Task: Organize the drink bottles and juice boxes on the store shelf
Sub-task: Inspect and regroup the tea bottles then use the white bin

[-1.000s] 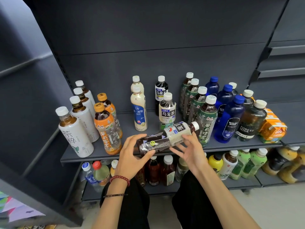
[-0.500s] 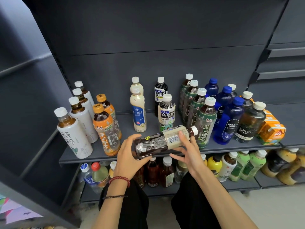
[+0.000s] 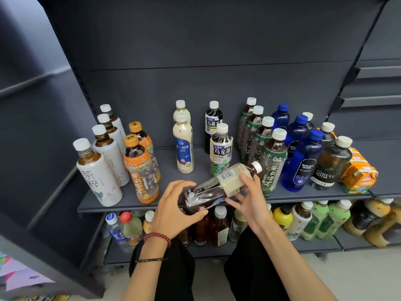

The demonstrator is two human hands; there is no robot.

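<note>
Dark tea btl [image 3: 217, 187] is off the shelf [image 3: 129, 200], held roughly horizontal over the front edge, cap end up-right and just beside the front green-tea btl [image 3: 273, 157], barcode side up. L hand [image 3: 173, 205] has fingers curled round the base end; R hand [image 3: 251, 200] pinches the cream label nr the neck, thumb on top, fingers under. So both hands are closed on it and nothing is loose. Looks like the same product as the oolong btl [image 3: 221, 148] at the front of the centre column, w/ a darker-label one [image 3: 213, 124] behind, so my guess is it belongs in that line. To do it well: swing the cap up w/ the R hand while L carries the weight at the base, and get it fully upright before it goes over the shelf. Spin it so the barcode faces back and the brand face looks out. Set it in front of the oolong, in line, base flat and fully on the shelf. Watch the cap end, as it's close enough to the green row to knock that front btl. Keep clear of the milk-tea btl [image 3: 184, 146] on the L side.
</note>
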